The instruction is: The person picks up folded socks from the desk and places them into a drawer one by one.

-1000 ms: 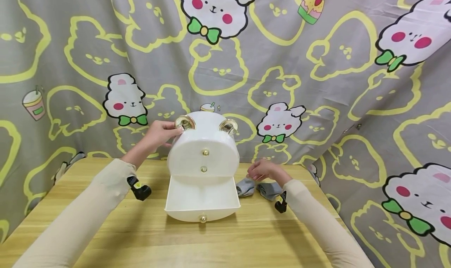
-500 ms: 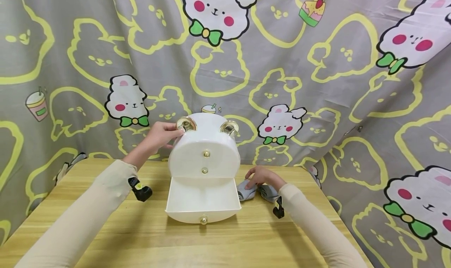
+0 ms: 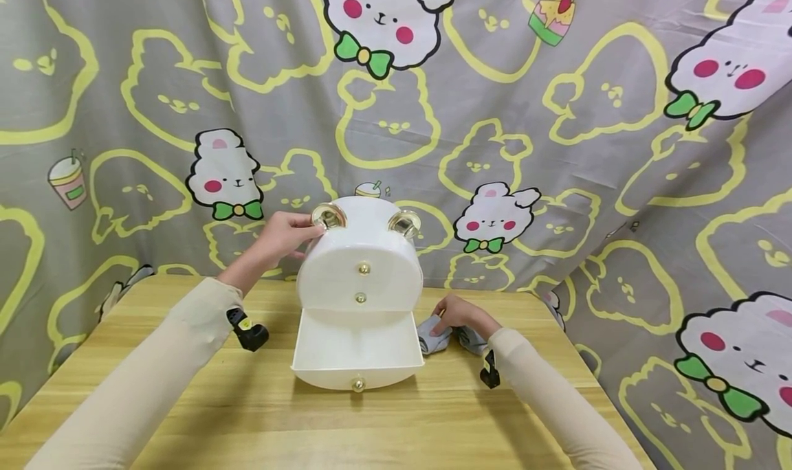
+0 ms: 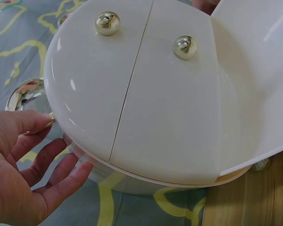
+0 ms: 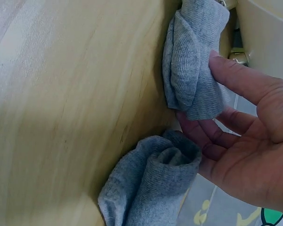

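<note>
A white storage box (image 3: 361, 240) with gold ears and ball knobs stands on the table, its bottom drawer (image 3: 355, 379) pulled out and bare inside. My left hand (image 3: 284, 235) pinches the rim of its left gold ear (image 4: 26, 92) between thumb and index finger; the other fingers spread beside the box's side. Right of the drawer lie two rolled grey socks. My right hand (image 3: 463, 312) pinches the nearer rolled sock (image 5: 195, 66), thumb on one side and fingertips partly hidden behind it. Below those fingers in the right wrist view sits the other rolled sock (image 5: 155, 188).
The wooden table (image 3: 266, 415) extends in front of the box and to both sides. A grey patterned curtain (image 3: 396, 133) hangs close behind the box and along the right side. The pulled-out drawer juts toward the front, next to the socks.
My right hand has lowered from above the socks onto the one nearer the drawer and now pinches it. My left hand stays at the ear.
</note>
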`<state>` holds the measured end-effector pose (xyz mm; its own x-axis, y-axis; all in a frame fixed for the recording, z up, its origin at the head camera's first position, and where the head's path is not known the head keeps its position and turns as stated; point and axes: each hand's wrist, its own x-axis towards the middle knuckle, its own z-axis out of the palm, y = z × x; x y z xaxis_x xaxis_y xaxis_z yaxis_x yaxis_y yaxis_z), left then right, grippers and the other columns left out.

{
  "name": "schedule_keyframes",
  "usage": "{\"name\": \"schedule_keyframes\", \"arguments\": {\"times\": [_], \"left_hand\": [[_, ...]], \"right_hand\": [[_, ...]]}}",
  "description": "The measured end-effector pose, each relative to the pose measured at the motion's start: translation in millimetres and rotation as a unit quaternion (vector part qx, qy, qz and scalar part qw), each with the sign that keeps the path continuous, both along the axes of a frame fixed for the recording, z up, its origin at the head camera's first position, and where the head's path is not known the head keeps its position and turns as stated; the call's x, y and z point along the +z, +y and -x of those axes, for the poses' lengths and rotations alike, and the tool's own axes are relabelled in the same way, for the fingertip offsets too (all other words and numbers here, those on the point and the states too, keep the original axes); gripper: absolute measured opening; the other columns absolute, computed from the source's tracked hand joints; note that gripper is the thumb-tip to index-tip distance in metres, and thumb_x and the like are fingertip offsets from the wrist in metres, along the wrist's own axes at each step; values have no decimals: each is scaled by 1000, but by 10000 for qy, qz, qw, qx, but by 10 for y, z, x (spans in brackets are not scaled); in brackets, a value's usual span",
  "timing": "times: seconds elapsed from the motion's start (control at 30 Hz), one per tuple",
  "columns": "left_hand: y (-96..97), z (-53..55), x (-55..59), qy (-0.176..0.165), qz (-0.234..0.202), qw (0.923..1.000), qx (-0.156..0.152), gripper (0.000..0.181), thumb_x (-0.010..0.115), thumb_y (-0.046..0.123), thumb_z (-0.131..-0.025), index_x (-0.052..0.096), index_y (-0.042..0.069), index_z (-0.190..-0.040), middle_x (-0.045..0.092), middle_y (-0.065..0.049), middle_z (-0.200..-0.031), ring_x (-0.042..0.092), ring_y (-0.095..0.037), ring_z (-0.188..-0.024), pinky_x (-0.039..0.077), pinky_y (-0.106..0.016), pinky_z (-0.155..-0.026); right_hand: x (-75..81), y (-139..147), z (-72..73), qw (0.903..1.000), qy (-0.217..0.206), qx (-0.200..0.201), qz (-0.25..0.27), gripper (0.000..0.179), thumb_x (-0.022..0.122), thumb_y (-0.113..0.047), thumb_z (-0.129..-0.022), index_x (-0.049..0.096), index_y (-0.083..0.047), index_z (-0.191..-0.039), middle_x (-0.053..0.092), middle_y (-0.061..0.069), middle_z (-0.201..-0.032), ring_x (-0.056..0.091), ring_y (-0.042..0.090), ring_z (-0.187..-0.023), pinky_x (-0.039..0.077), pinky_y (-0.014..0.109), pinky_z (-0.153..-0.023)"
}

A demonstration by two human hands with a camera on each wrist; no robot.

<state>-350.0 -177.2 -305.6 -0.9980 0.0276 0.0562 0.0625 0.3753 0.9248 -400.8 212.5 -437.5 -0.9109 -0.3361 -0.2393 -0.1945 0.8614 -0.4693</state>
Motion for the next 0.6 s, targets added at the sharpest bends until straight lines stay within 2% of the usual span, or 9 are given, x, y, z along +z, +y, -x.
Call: {"name": "schedule_keyframes", "arguments": {"times": [0.07,0.13,0.2,0.27,0.43,0.6], "left_hand": [[-1,7,-1,1,-14,10000,-27,39,64,28,-101,67,5,-133,61,-17,-133,59,-30,-119,64,-42,-88],[-1,12,-3,4,-16,10000,-26,39,64,28,-101,67,5,-132,61,-17,-133,59,-29,-119,64,-42,-88],[0,14,-4,13,-19,10000,-20,39,64,28,-102,67,4,-133,60,-17,-133,58,-29,-119,64,-43,-88],[1,14,-2,7,-4,10000,-18,40,64,28,-102,67,5,-133,60,-17,-135,58,-30,-120,64,-43,-89],[0,15,0,-31,0,10000,-31,40,63,28,-102,66,5,-134,60,-17,-137,58,-30,-122,63,-45,-90],[2,1,5,-6,-30,10000,-34,41,64,28,-102,66,4,-134,60,-18,-136,58,-31,-122,63,-47,-92]], "right_hand": [[-9,4,7,10000,-44,9,39,22,91,-12,-75,70,-6,-76,58,-5,-67,49,10,-64,41,20,-57],[-12,4,13,9999,-87,73,76,33,90,-11,-76,59,-10,-65,45,-6,-58,40,10,-58,32,20,-53],[-5,2,18,9996,-183,106,166,41,89,-10,-77,52,-12,-60,38,-7,-55,35,9,-55,27,20,-52],[10,-1,19,9993,-249,128,259,40,89,-8,-76,53,-13,-58,39,-7,-54,35,9,-54,27,20,-51],[68,-20,9,9974,-493,192,498,23,87,-3,-76,66,-7,-67,50,-7,-58,42,9,-57,33,20,-52],[141,-21,6,9919,-957,348,765,17,85,-2,-78,68,-4,-75,55,-6,-63,46,10,-62,38,24,-58]]}}
